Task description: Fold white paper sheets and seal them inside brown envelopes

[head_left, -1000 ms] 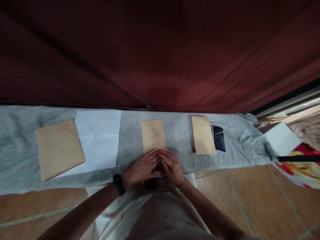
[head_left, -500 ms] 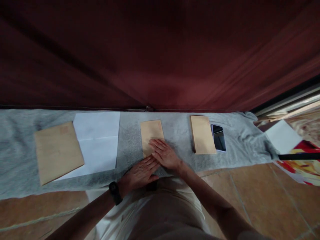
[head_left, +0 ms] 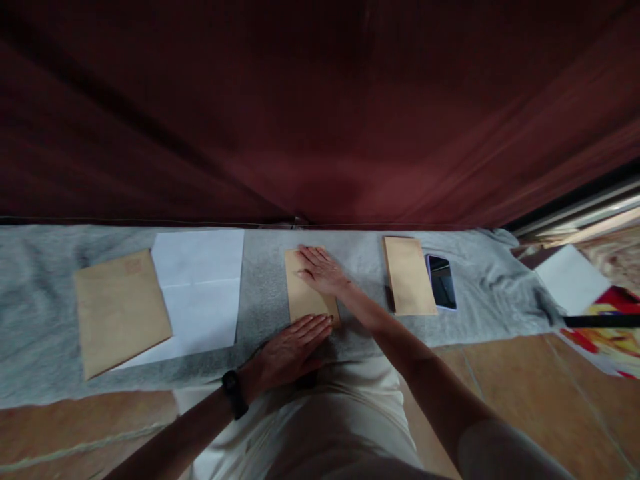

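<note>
A small tan envelope lies on a grey cloth in front of me. My right hand lies flat on its far end, fingers stretched out. My left hand, with a black band at the wrist, rests flat at the envelope's near edge, fingertips touching it. Neither hand holds anything.
A stack of tan envelopes and a dark phone lie to the right. A large tan envelope overlaps white paper at the left. A dark red curtain hangs behind. Tiled floor and more paper are at the right.
My right hand has slid from the near edge of the small envelope along it to the far end. My left hand has stayed at the near edge.
</note>
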Motion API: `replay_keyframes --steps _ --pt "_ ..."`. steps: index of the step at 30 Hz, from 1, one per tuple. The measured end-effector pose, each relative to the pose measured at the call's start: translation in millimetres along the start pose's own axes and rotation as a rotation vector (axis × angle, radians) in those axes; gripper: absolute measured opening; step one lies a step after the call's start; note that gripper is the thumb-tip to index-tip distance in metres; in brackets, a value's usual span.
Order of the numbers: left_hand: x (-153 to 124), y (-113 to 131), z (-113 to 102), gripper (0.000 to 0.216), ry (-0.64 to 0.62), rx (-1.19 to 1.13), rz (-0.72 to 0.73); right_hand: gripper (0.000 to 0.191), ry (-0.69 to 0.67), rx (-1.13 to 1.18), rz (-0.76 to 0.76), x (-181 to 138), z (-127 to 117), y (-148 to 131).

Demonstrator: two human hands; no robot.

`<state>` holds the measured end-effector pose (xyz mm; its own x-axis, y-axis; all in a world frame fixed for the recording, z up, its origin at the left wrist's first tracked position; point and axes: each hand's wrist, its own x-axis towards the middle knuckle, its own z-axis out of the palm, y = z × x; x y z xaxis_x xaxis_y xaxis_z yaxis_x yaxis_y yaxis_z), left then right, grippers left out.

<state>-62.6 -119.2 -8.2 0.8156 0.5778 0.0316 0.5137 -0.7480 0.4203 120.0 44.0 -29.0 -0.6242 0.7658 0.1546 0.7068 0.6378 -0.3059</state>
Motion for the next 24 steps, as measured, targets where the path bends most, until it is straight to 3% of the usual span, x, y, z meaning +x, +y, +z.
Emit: replay_keyframes --steps 7,12,15,19,24 --pt "-1 -3 4 0.073 0.028 0.016 0.018 0.058 0.041 -0.025 0.061 -2 -1 -10" --pt "-2 -3 5 0.073 0.025 0.072 0.027 0.047 -0.003 0.022 -0.212 -44 -13 -31" --pt "-2 -4 6 0.072 0.028 0.096 0.052 0.045 -0.012 0.044 -0.277 -69 -16 -35" --pt "-3 -6 10 0.074 0.033 0.113 0.052 0.044 -0.013 0.027 -0.253 -77 -15 -30" --pt "-4 -7 12 0.077 0.021 0.131 0.044 0.048 0.036 -0.057 -0.050 -46 -10 -19"
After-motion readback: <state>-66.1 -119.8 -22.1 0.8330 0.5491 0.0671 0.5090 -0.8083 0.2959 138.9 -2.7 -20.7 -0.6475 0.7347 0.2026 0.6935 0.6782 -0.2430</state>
